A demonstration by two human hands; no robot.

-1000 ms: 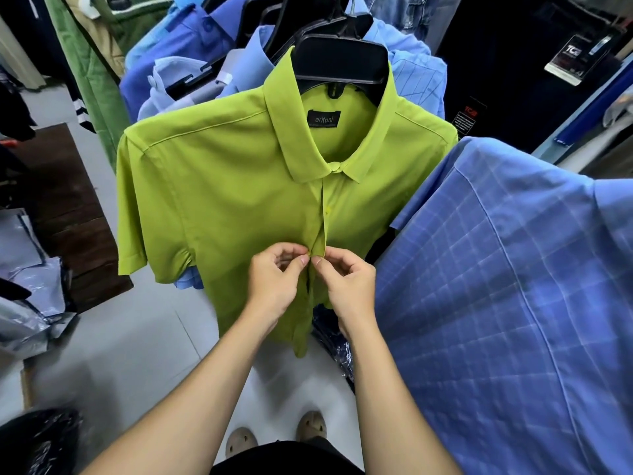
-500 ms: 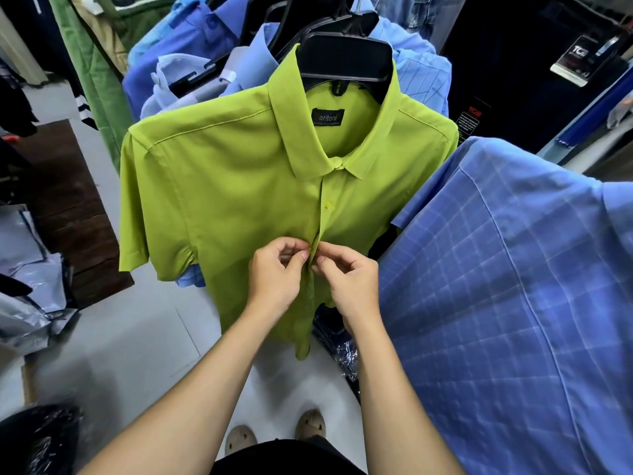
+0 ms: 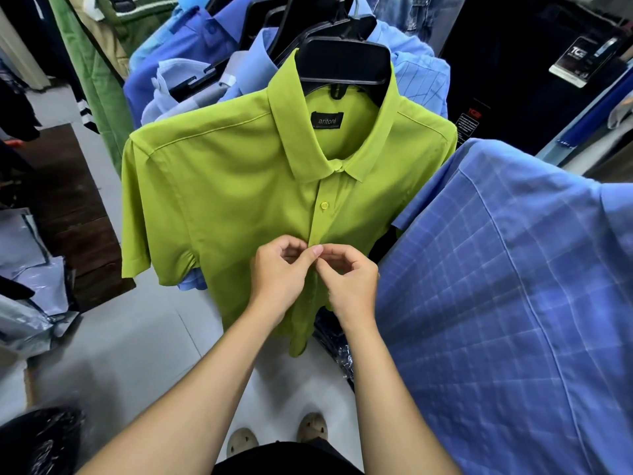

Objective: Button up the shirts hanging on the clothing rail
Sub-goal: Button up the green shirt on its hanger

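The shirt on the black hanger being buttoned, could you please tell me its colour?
Lime green short-sleeved shirt, plain, clearest in the head view.

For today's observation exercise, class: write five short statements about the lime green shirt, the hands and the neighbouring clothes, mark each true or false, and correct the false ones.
1. The lime green shirt hangs on a black hanger. True.
2. The left hand hangs idle. False: both it and the right hand pinch the placket.
3. The button below the collar is fastened. True.
4. The shirt at right is red. False: it is a blue checked shirt.
5. The green shirt has long sleeves. False: short sleeves.
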